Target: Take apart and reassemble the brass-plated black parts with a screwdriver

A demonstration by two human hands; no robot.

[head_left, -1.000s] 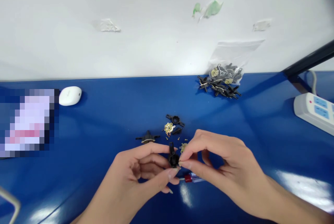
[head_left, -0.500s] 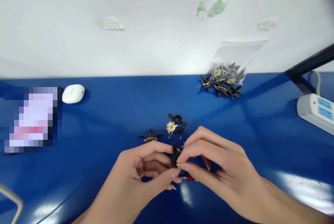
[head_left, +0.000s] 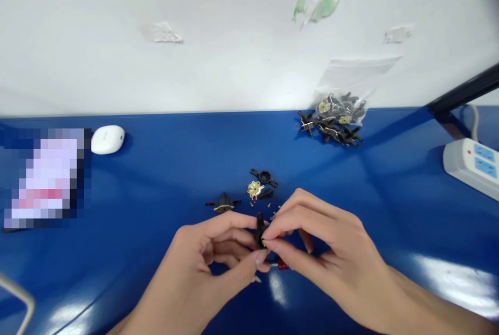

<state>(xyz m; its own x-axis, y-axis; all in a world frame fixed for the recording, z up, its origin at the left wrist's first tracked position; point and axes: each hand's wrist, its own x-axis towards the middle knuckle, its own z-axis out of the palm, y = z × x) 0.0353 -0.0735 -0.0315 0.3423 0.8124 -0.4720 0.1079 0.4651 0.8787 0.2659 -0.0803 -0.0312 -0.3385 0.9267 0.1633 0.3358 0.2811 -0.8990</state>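
Head view shows the left hand (head_left: 224, 259) curling partly closed, gripping a black part (head_left: 260, 228) above the blue worktop (head_left: 167, 168), while the right hand (head_left: 325, 241) is pinching something small and brassy at its edge, thumb and forefinger nearly meeting; a screwdriver (head_left: 283, 265) is lying beneath.

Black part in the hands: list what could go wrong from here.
The tiny brass piece at the right hand could slip off the black part and drop. The loose screws lie close to that hand and might get brushed away. The screwdriver, partly hidden beneath the hands, could get nudged.
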